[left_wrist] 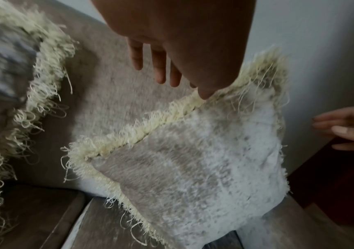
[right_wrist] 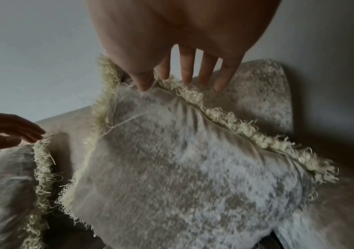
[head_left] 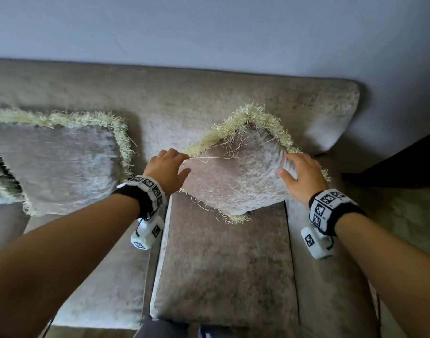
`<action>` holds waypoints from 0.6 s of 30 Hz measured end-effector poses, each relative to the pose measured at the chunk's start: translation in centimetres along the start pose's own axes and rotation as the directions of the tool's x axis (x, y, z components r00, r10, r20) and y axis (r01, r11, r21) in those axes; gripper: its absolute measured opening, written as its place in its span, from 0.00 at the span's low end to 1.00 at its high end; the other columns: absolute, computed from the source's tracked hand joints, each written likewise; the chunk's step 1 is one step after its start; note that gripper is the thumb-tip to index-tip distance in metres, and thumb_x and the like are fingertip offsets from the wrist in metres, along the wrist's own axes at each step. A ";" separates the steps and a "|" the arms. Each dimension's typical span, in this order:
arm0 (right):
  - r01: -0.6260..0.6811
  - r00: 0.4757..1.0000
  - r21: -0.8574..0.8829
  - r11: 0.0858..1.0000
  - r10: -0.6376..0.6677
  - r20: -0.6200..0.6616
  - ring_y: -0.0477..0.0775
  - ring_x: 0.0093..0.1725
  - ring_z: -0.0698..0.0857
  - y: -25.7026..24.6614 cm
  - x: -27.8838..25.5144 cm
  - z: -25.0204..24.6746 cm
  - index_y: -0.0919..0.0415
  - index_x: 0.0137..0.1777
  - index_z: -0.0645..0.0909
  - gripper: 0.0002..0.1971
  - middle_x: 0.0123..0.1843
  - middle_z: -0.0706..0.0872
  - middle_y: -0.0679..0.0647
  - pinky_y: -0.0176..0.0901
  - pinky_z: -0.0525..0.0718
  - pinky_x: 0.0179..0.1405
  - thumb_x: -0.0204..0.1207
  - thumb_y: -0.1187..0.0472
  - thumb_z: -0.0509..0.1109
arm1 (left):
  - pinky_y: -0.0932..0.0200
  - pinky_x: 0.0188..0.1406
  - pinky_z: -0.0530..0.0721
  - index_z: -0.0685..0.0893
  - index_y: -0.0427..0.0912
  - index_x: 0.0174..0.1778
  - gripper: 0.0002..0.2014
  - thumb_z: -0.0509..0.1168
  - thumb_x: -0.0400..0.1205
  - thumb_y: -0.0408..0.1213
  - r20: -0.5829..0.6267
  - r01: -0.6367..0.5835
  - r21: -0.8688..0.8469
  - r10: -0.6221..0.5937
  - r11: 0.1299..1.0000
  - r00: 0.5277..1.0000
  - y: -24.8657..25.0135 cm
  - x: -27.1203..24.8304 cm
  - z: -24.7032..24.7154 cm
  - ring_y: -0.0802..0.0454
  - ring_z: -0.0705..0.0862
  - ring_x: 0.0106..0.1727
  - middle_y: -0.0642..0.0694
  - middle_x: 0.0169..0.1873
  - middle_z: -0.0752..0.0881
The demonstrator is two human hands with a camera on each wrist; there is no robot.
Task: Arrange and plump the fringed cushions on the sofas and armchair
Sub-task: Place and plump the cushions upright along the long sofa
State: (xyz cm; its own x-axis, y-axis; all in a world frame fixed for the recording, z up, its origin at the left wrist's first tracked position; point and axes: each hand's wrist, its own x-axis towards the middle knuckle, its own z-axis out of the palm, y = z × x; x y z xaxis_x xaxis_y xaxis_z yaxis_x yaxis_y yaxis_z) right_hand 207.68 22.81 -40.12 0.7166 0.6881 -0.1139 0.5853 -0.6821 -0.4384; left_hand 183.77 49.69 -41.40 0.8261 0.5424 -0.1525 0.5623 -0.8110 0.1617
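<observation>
2 fringed cushions sit on the sofa [head_left: 221, 264]; the cushion [head_left: 236, 176] between my hands stands on one corner like a diamond against the backrest, the second cushion [head_left: 62, 164] lying to its left. My left hand [head_left: 166, 170] and right hand [head_left: 300, 175] are both released, fingers straight, touching its upper fringed edges without grasping. To plump it well, I'd press both sides inward evenly. The velvety cover looks soft and crushed; the cream loop fringe is frayed, with loose threads.
</observation>
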 end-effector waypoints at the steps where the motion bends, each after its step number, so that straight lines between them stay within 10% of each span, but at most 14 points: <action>1: 0.005 1.000 -0.004 1.000 -0.005 0.002 0.61 0.73 0.70 -0.6 -0.2 -0.5 0.51 0.73 0.74 0.21 0.73 0.76 0.54 0.59 0.73 0.70 0.81 0.50 0.67 | 0.42 0.66 0.75 0.74 0.53 0.73 0.22 0.57 0.84 0.55 -0.005 0.000 -0.003 0.000 1.000 1.000 -0.2 -0.3 -0.8 0.43 0.76 0.68 0.46 0.67 0.79; 18: 0.135 0.990 0.004 0.991 -0.135 -0.025 0.59 0.68 0.78 -26.4 -1.1 1.7 0.53 0.67 0.78 0.17 0.67 0.81 0.53 0.56 0.77 0.67 0.82 0.49 0.66 | 0.40 0.65 0.77 0.69 0.51 0.75 0.22 0.55 0.86 0.53 0.025 0.054 -0.071 -0.053 0.996 0.998 -19.5 -7.4 -9.7 0.40 0.77 0.67 0.42 0.67 0.78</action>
State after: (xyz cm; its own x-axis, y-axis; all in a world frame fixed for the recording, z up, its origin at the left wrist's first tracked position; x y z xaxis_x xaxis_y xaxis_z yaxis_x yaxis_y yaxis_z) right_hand 190.83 40.48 -29.96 0.6403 0.7675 -0.0310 0.6752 -0.5816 -0.4538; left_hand 167.06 63.61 -34.00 0.7942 0.5790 -0.1847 0.6076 -0.7626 0.2221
